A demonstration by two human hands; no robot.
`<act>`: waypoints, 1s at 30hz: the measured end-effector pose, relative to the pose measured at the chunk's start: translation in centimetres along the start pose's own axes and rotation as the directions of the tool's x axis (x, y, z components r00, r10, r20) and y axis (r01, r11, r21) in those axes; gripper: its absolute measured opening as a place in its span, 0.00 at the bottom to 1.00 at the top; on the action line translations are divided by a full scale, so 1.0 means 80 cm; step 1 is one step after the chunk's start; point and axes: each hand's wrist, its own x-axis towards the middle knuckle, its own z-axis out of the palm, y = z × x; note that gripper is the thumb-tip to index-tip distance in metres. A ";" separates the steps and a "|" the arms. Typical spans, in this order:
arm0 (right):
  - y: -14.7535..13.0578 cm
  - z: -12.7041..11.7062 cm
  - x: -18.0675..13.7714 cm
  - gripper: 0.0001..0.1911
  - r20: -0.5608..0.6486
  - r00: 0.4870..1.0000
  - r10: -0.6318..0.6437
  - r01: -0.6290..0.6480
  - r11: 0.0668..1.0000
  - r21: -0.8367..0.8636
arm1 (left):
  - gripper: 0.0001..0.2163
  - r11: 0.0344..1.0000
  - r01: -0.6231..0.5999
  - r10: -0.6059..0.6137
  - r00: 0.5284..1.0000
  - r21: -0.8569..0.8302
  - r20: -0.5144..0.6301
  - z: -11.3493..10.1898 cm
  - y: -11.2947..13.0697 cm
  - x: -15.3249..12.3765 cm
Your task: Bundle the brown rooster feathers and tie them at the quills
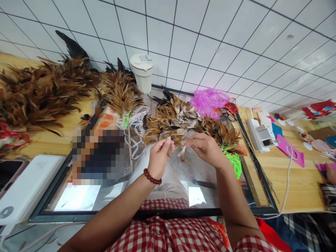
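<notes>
My left hand (158, 158), a red bead bracelet on its wrist, pinches a small clump of brown feathers (175, 140) above a glass-topped, black-framed table (236, 209). My right hand (207, 148) grips the same clump from the right, fingers closed on the feather stems. Just behind both hands lies a heap of loose brown and black feathers (172, 117). A feather duster tied with green string (121, 93) lies to the left of the heap, its stick pointing toward me.
A big pile of brown feathers (39, 89) covers the wooden bench at left. A white lidded cup (142, 72) stands by the tiled wall. Pink plastic (208, 101), green string (232, 159), a white power strip (259, 134), a white power bank (26, 187). Another person's hand (331, 174) at far right.
</notes>
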 end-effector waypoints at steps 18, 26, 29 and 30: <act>0.026 0.051 -0.007 0.10 -0.195 0.932 0.305 -0.319 0.947 -0.039 | 0.11 0.999 0.036 -0.037 0.999 0.035 0.013 0.000 0.000 0.000; 0.040 0.076 -0.012 0.07 -0.149 0.928 0.343 -0.361 0.925 -0.119 | 0.11 0.999 0.033 -0.032 0.999 -0.027 0.010 0.000 0.007 0.000; 0.035 0.061 -0.015 0.10 -0.167 0.941 0.295 -0.319 0.937 -0.145 | 0.11 1.000 0.013 -0.013 1.000 -0.007 0.007 -0.001 0.006 0.001; 0.032 0.055 -0.016 0.11 -0.149 0.956 0.252 -0.276 0.944 -0.179 | 0.10 1.000 -0.007 0.007 1.000 0.010 0.002 -0.002 0.005 0.001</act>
